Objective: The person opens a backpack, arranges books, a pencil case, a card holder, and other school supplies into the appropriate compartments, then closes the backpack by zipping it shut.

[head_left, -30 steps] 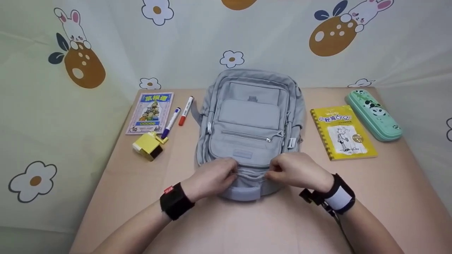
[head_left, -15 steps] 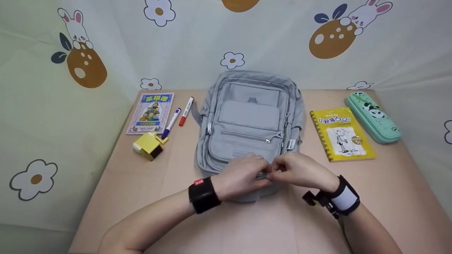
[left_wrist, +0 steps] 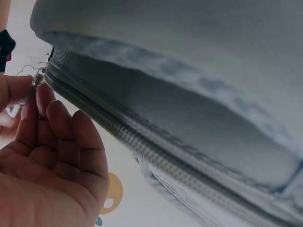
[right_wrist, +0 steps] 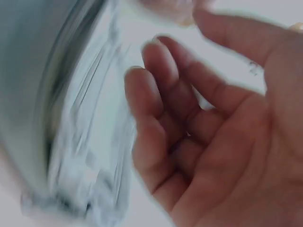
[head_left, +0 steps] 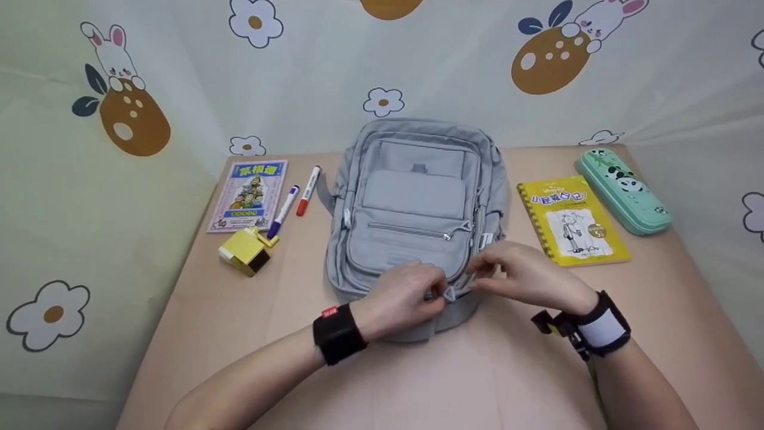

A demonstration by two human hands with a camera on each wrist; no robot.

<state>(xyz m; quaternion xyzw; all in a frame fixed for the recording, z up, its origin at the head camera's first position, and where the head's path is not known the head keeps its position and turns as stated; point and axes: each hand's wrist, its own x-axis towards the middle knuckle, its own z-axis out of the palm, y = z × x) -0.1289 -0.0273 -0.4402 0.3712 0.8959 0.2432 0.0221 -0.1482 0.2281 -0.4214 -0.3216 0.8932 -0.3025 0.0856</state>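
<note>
A grey backpack (head_left: 415, 194) lies flat with its top handle toward me. My left hand (head_left: 406, 298) is at its near end. In the left wrist view, its thumb and index finger pinch a metal zipper pull (left_wrist: 38, 79) beside the zipper teeth (left_wrist: 156, 153), where the fabric gapes. Just right of it, my right hand (head_left: 519, 275) hovers at the backpack's near right corner. The right wrist view shows its fingers (right_wrist: 142, 94) loosely bent beside the bag, with nothing between them; that view is blurred.
On the left are a pink-bordered booklet (head_left: 248, 194), a purple-capped marker (head_left: 283, 210), a red-capped marker (head_left: 308, 190) and a yellow block-shaped object (head_left: 242, 248). A yellow spiral notebook (head_left: 573, 221) and a green panda pencil case (head_left: 625, 191) lie right. Patterned cloth hangs behind.
My left hand has moved right along the backpack's near end to the zipper pull. My right hand has loosened its fingers and drawn slightly right, apart from the left.
</note>
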